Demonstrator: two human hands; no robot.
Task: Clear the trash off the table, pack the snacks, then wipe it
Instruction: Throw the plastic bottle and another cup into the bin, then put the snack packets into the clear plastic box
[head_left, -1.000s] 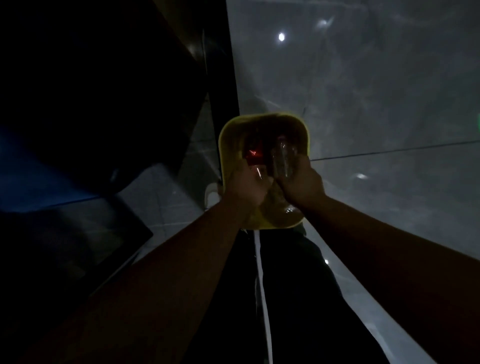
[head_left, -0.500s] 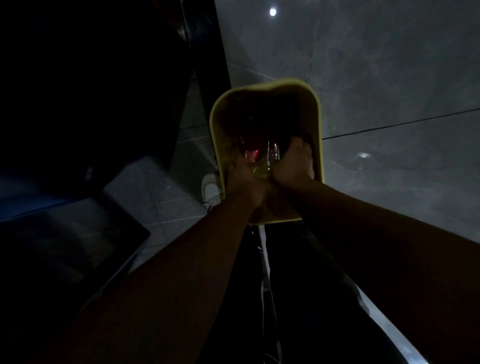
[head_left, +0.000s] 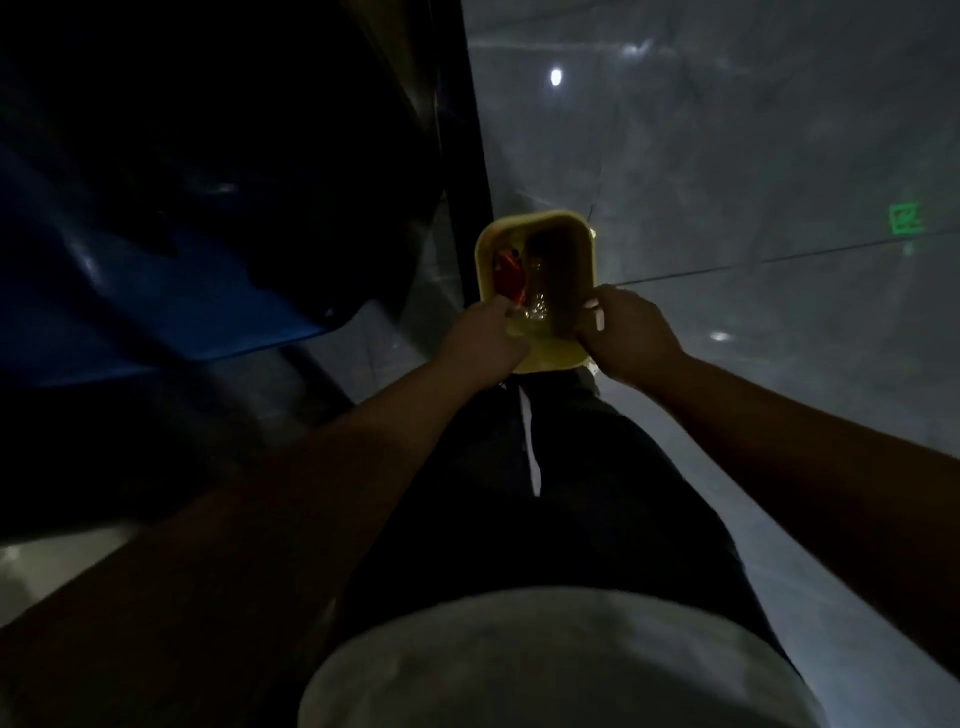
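A yellow bin (head_left: 584, 249) stands on the floor in front of my legs. Inside it lie a red wrapper (head_left: 506, 275) on the left and a clear plastic bottle (head_left: 537, 293) beside it. My left hand (head_left: 483, 340) hovers at the bin's near left rim, fingers loosely apart, with nothing clearly in it. At the near right rim, my right hand (head_left: 626, 338) has its fingers curled. Pale spots show at its fingertips, and the dim light hides whether it holds anything.
A dark blue, rounded piece of furniture (head_left: 182, 291) fills the left, with a dark upright frame (head_left: 470, 130) beside the bin. Glossy grey floor tiles (head_left: 753, 156) spread to the right, with a green mark (head_left: 906, 218). My dark trousers (head_left: 545, 493) are below.
Both hands were down inside the bin with the bottle. Now they have pulled back to the near rim, and the bottle lies in the bin.
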